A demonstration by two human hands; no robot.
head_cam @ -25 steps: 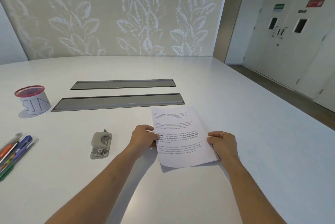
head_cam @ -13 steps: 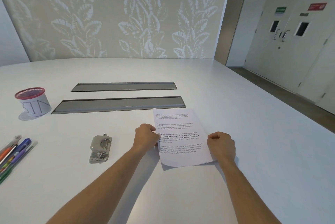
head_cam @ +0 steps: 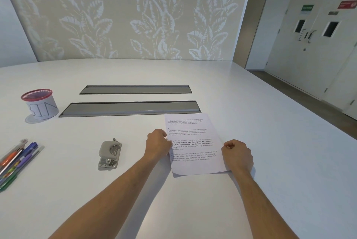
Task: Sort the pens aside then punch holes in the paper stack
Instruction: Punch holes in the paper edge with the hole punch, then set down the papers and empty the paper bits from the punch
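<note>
Both hands curled tighter since a second ago: left hand (head_cam: 157,145) and right hand (head_cam: 237,154) fingers clamped on white printed paper stack (head_cam: 193,142) edges, squaring it on bench; grey metal hole punch (head_cam: 110,154) untouched, punching next.

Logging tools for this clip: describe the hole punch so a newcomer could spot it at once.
On the white table, look left of the printed paper stack that both hands hold. The hole punch lies alone between it and the pens. It is the only squat grey metal object there.

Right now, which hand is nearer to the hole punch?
Left. The left hand rests on the paper stack's left edge, just right of the hole punch. The right hand is at the stack's far right edge.
</note>
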